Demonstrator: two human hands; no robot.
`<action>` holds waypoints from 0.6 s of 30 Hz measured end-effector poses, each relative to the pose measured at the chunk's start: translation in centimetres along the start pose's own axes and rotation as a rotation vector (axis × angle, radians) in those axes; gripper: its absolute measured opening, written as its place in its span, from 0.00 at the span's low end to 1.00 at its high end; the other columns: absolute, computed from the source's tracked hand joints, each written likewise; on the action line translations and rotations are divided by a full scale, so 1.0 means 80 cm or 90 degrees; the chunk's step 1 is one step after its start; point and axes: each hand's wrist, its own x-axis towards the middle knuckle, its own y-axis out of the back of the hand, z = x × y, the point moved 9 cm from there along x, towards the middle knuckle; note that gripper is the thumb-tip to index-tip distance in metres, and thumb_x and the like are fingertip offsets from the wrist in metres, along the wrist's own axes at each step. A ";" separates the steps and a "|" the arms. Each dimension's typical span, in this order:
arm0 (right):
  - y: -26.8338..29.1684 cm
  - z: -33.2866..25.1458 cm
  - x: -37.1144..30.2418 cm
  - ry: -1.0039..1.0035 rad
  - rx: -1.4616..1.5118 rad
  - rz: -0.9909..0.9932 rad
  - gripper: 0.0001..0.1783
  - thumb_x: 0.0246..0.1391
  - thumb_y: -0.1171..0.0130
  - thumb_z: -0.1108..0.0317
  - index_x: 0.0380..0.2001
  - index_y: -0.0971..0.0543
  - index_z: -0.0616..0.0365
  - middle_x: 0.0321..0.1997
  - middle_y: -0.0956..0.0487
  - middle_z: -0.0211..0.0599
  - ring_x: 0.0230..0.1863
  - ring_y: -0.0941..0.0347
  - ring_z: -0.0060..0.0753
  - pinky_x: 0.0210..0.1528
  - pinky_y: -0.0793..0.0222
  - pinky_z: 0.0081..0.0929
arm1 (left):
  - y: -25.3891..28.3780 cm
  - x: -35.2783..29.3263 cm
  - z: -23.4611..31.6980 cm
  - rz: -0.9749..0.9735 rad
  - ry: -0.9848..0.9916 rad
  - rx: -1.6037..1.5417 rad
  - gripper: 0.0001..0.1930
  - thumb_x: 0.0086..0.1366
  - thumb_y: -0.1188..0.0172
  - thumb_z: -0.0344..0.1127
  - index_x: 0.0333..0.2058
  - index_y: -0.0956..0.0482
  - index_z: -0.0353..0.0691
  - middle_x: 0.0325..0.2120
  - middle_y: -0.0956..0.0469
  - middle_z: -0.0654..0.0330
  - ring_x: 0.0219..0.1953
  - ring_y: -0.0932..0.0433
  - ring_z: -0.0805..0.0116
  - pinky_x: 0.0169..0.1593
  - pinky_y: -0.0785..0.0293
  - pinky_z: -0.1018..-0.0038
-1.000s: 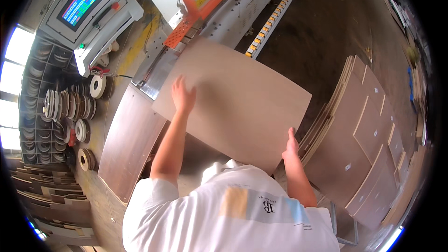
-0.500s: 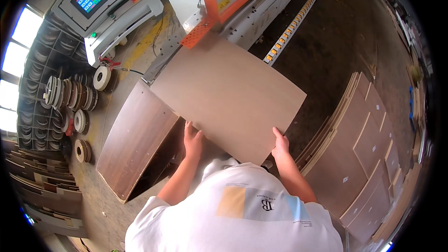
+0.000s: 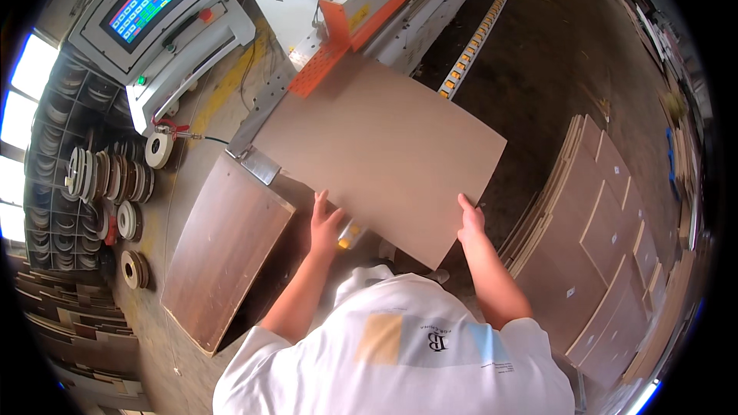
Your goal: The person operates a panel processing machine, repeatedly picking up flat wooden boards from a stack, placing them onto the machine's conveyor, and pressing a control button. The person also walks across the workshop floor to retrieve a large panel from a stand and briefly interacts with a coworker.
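Observation:
A flat, light brown wood panel (image 3: 384,154) lies level in front of me, its far end beneath the orange guard of a machine. My left hand (image 3: 326,221) is at its near left edge, finger and thumb raised against the rim; any fingers beneath are hidden. Around the right edge, near the closest corner, my right hand (image 3: 471,221) grips the panel with a digit up on its top face. Beside the panel's left corner is a shiny metal plate (image 3: 260,165), and a yellow knob (image 3: 344,244) shows just right of my left hand.
The orange guard (image 3: 323,65) and a roller rail (image 3: 480,34) stand ahead. A control console (image 3: 146,15) is at the far left, with edging rolls (image 3: 137,269) below it. A dark wood-faced box (image 3: 219,246) sits at left. Stacked panels (image 3: 576,253) lie at right.
The panel has shifted slightly away from the left guide, uncovering the metal plate and the yellow knob. Both hands have moved a little forward and right with it. The view has shifted slightly.

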 end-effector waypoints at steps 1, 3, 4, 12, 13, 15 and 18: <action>-0.005 -0.015 0.001 0.005 -0.015 0.008 0.31 0.57 0.28 0.60 0.58 0.28 0.63 0.60 0.24 0.43 0.60 0.26 0.43 0.61 0.28 0.48 | -0.010 0.008 0.002 -0.011 -0.001 -0.011 0.38 0.64 0.41 0.22 0.72 0.42 0.37 0.78 0.64 0.51 0.80 0.64 0.57 0.75 0.56 0.64; -0.014 -0.033 0.020 0.003 -0.004 -0.033 0.31 0.57 0.29 0.60 0.58 0.27 0.62 0.61 0.24 0.43 0.61 0.27 0.44 0.63 0.30 0.49 | -0.020 0.028 -0.001 -0.030 -0.022 -0.019 0.38 0.64 0.41 0.23 0.72 0.42 0.37 0.78 0.59 0.50 0.79 0.62 0.56 0.76 0.56 0.64; -0.013 -0.036 0.033 0.012 0.012 -0.040 0.29 0.57 0.29 0.61 0.57 0.26 0.62 0.59 0.23 0.43 0.60 0.26 0.43 0.62 0.29 0.48 | -0.021 0.039 -0.008 -0.037 -0.024 -0.026 0.38 0.64 0.40 0.23 0.72 0.42 0.37 0.77 0.56 0.50 0.79 0.60 0.55 0.75 0.56 0.63; 0.050 -0.067 0.067 0.237 -0.095 -0.068 0.10 0.59 0.32 0.61 0.34 0.20 0.55 0.34 0.21 0.27 0.37 0.27 0.22 0.43 0.30 0.27 | -0.086 0.104 -0.018 -0.071 -0.017 0.054 0.32 0.66 0.41 0.24 0.69 0.37 0.35 0.62 0.31 0.54 0.63 0.31 0.62 0.64 0.34 0.68; 0.065 -0.052 0.051 0.201 -0.117 -0.024 0.15 0.58 0.31 0.58 0.40 0.20 0.56 0.35 0.21 0.26 0.37 0.28 0.22 0.43 0.31 0.27 | -0.093 0.099 -0.014 -0.090 -0.033 0.092 0.29 0.66 0.42 0.25 0.66 0.34 0.34 0.60 0.29 0.54 0.61 0.29 0.62 0.63 0.33 0.68; 0.117 -0.020 0.025 0.210 -0.280 0.008 0.32 0.57 0.31 0.50 0.58 0.25 0.57 0.42 0.18 0.31 0.39 0.24 0.24 0.45 0.27 0.27 | -0.128 0.088 -0.023 -0.166 -0.060 0.138 0.22 0.67 0.42 0.26 0.59 0.28 0.34 0.52 0.25 0.57 0.54 0.26 0.66 0.58 0.30 0.69; 0.207 0.046 -0.024 0.131 -0.404 -0.031 0.38 0.59 0.36 0.40 0.63 0.26 0.55 0.63 0.21 0.41 0.64 0.25 0.41 0.65 0.31 0.35 | -0.195 0.058 -0.047 -0.270 -0.015 0.148 0.12 0.67 0.42 0.27 0.49 0.22 0.37 0.40 0.20 0.62 0.40 0.22 0.72 0.47 0.26 0.73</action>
